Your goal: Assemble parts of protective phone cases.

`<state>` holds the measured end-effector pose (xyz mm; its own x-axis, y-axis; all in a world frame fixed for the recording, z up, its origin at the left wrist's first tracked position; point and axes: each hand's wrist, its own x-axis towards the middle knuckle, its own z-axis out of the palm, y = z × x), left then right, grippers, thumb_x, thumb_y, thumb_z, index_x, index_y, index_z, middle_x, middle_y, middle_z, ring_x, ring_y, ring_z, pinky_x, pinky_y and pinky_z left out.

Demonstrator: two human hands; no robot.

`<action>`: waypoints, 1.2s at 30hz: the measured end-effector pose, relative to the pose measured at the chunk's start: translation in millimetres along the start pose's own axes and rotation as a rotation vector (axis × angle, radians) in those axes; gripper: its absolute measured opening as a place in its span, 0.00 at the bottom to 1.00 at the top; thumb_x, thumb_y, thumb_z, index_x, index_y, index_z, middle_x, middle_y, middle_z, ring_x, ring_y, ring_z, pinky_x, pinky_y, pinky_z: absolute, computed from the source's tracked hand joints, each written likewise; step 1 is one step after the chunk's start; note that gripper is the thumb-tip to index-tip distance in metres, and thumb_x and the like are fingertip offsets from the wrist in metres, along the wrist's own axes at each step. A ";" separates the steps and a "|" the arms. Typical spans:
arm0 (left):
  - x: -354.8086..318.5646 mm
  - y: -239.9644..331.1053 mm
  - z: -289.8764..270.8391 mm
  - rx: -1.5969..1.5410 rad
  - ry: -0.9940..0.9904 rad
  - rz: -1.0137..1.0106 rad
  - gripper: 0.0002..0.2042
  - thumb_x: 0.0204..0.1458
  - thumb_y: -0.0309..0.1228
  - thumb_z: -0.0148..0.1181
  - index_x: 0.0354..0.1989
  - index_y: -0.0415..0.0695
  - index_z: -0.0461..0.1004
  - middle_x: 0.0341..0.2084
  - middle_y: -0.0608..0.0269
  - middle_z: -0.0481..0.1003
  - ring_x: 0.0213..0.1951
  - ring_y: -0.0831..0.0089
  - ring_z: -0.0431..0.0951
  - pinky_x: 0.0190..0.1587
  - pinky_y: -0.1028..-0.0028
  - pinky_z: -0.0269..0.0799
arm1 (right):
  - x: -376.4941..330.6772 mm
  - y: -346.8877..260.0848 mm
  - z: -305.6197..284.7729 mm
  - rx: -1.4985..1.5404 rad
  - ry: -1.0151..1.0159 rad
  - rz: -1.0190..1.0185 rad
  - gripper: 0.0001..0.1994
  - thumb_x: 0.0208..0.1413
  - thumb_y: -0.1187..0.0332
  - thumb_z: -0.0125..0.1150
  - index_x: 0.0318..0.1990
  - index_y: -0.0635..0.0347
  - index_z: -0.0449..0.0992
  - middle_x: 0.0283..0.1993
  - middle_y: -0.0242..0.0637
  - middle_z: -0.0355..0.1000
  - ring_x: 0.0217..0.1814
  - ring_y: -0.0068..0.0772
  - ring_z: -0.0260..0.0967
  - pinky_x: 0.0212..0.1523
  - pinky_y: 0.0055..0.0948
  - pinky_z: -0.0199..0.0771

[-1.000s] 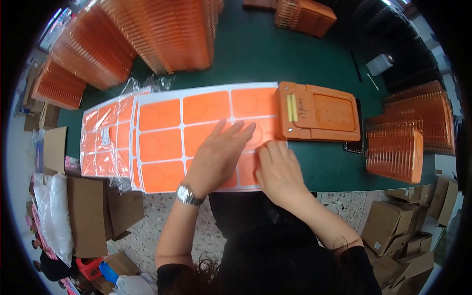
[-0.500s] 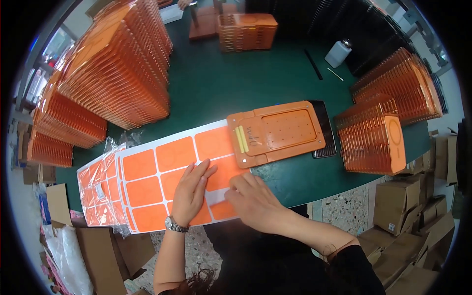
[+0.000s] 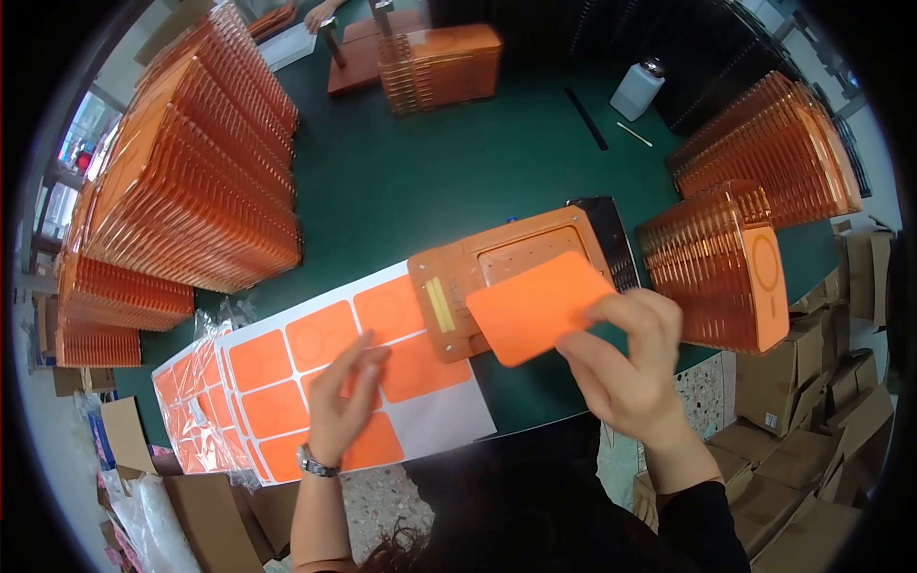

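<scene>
My right hand [image 3: 632,358] pinches the right edge of an orange rounded-corner sticker [image 3: 535,310], raised in front of the orange-brown fixture plate [image 3: 457,263]. The sticker hides much of the plate's recess. Two yellow strips [image 3: 440,306] lie on the plate's left part. Over the sheet of orange stickers [image 3: 444,420], my left hand [image 3: 339,406] is open with fingers a little apart, and a watch is on its wrist. One cell at the sheet's near right corner is bare white. Whether the left fingers touch the sheet is hard to tell.
Tall stacks of orange cases [image 3: 181,181] stand at left, with shorter stacks [image 3: 712,272] at right. A white bottle [image 3: 638,88], a black strip [image 3: 586,118] and a swab [image 3: 634,134] lie far right. Plastic-wrapped sheets [image 3: 196,411] are at left; cardboard boxes [image 3: 783,382] stand beyond the table.
My right hand has lifted the sticker off the sheet and carried it up and right to the fixture plate. My left hand has shifted slightly left, its fingers more apart. The view has shifted a little.
</scene>
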<state>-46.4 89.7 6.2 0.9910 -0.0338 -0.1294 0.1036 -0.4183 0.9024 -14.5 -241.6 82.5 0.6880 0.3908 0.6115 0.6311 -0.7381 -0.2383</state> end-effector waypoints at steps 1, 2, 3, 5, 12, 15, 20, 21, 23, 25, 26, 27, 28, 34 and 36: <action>15.8 2.1 -4.6 0.113 0.045 0.155 0.19 0.64 0.25 0.57 0.64 0.37 0.72 0.48 0.51 0.83 0.50 0.72 0.82 0.54 0.72 0.76 | -5.4 9.5 9.6 0.015 -0.009 0.018 0.13 0.39 0.75 0.67 0.37 0.57 0.81 0.47 0.36 0.70 0.50 0.42 0.67 0.47 0.38 0.65; 31.5 10.9 -6.7 0.112 0.041 0.157 0.19 0.64 0.25 0.57 0.64 0.37 0.72 0.48 0.51 0.83 0.50 0.72 0.82 0.54 0.72 0.76 | -8.5 14.5 15.4 0.012 -0.008 0.021 0.13 0.39 0.75 0.67 0.37 0.57 0.81 0.47 0.36 0.70 0.50 0.42 0.67 0.47 0.38 0.65; 48.1 23.3 -10.1 0.143 0.085 0.210 0.19 0.64 0.25 0.57 0.64 0.37 0.72 0.48 0.52 0.83 0.49 0.72 0.83 0.53 0.72 0.75 | -10.7 17.3 20.3 0.006 -0.032 0.026 0.13 0.39 0.75 0.67 0.37 0.57 0.81 0.46 0.36 0.69 0.50 0.42 0.67 0.48 0.38 0.65; 84.3 37.0 -13.3 0.172 0.119 0.269 0.19 0.65 0.25 0.56 0.64 0.37 0.72 0.47 0.52 0.83 0.49 0.72 0.83 0.53 0.71 0.75 | -12.3 21.8 26.3 0.002 -0.049 0.032 0.12 0.40 0.75 0.67 0.37 0.57 0.80 0.46 0.36 0.69 0.51 0.41 0.67 0.49 0.37 0.65; 211.0 61.5 -7.5 0.230 0.136 0.444 0.19 0.65 0.29 0.57 0.64 0.42 0.72 0.51 0.52 0.81 0.48 0.70 0.82 0.52 0.72 0.75 | -10.8 28.2 38.1 0.027 -0.086 0.134 0.10 0.44 0.75 0.65 0.36 0.58 0.79 0.47 0.37 0.70 0.52 0.40 0.67 0.49 0.37 0.66; 258.6 75.7 -3.1 0.354 0.180 0.540 0.20 0.64 0.31 0.59 0.64 0.44 0.73 0.54 0.50 0.78 0.52 0.63 0.80 0.55 0.69 0.73 | -10.8 32.2 41.3 0.062 -0.148 0.171 0.08 0.45 0.74 0.65 0.35 0.57 0.78 0.48 0.37 0.70 0.52 0.40 0.67 0.49 0.37 0.66; 338.9 84.6 -3.6 0.602 0.328 0.820 0.21 0.61 0.35 0.62 0.62 0.45 0.73 0.60 0.45 0.72 0.61 0.51 0.73 0.62 0.61 0.70 | -3.5 36.3 39.8 0.135 -0.229 0.208 0.08 0.47 0.70 0.72 0.36 0.55 0.80 0.46 0.35 0.69 0.49 0.40 0.66 0.49 0.38 0.64; 349.4 85.0 -3.8 0.630 0.334 0.785 0.22 0.60 0.38 0.63 0.62 0.46 0.73 0.61 0.45 0.71 0.62 0.50 0.71 0.62 0.59 0.69 | -1.3 36.3 40.2 0.149 -0.229 0.209 0.08 0.47 0.70 0.72 0.36 0.55 0.80 0.46 0.35 0.69 0.49 0.40 0.66 0.49 0.38 0.64; 366.0 84.8 -4.2 0.670 0.333 0.717 0.23 0.58 0.44 0.65 0.59 0.47 0.76 0.60 0.45 0.72 0.61 0.49 0.72 0.62 0.58 0.70 | 3.7 36.5 39.7 0.145 -0.265 0.249 0.08 0.49 0.69 0.72 0.35 0.56 0.80 0.45 0.35 0.69 0.48 0.40 0.66 0.48 0.39 0.63; 377.5 81.2 -10.2 0.753 0.301 0.700 0.21 0.58 0.44 0.65 0.56 0.47 0.78 0.59 0.45 0.73 0.60 0.50 0.73 0.61 0.58 0.71 | 11.6 33.2 41.2 0.143 -0.287 0.245 0.08 0.48 0.69 0.72 0.34 0.56 0.79 0.44 0.35 0.68 0.48 0.40 0.66 0.47 0.39 0.63; 381.2 80.0 -6.7 0.812 0.264 0.691 0.18 0.58 0.43 0.65 0.52 0.47 0.81 0.58 0.46 0.74 0.59 0.50 0.74 0.60 0.58 0.72 | 12.7 33.6 41.8 0.118 -0.315 0.247 0.08 0.48 0.70 0.72 0.33 0.57 0.78 0.44 0.36 0.68 0.48 0.40 0.66 0.47 0.39 0.63; 383.2 78.9 -5.3 0.812 0.258 0.690 0.18 0.58 0.43 0.65 0.52 0.47 0.81 0.58 0.46 0.74 0.59 0.50 0.74 0.60 0.58 0.72 | 13.3 34.0 43.9 0.120 -0.316 0.252 0.08 0.48 0.70 0.72 0.33 0.57 0.78 0.44 0.36 0.68 0.48 0.40 0.66 0.47 0.39 0.63; 384.9 78.6 -4.8 0.792 0.262 0.689 0.16 0.58 0.43 0.65 0.49 0.46 0.82 0.57 0.46 0.74 0.57 0.50 0.75 0.59 0.59 0.73 | 14.0 34.0 46.4 0.113 -0.330 0.235 0.07 0.48 0.70 0.71 0.32 0.57 0.77 0.42 0.36 0.67 0.47 0.40 0.66 0.46 0.39 0.63; 377.8 85.7 -3.9 0.652 0.267 0.682 0.13 0.58 0.40 0.66 0.44 0.45 0.84 0.57 0.45 0.75 0.57 0.51 0.76 0.58 0.63 0.74 | 15.3 33.7 54.4 0.081 -0.363 0.174 0.08 0.48 0.70 0.69 0.27 0.55 0.73 0.34 0.34 0.64 0.42 0.38 0.64 0.43 0.38 0.62; 372.2 88.1 -7.6 0.621 0.268 0.686 0.13 0.58 0.40 0.66 0.44 0.45 0.84 0.57 0.45 0.75 0.57 0.51 0.77 0.58 0.65 0.74 | 12.4 35.1 56.6 0.071 -0.347 0.158 0.08 0.48 0.70 0.69 0.27 0.55 0.72 0.33 0.33 0.64 0.42 0.37 0.64 0.43 0.37 0.61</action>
<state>332.2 47.1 40.6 0.8135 -0.2736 0.5132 -0.4928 -0.7929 0.3584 36.4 -231.5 39.0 0.8514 0.4469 0.2746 0.5224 -0.7688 -0.3688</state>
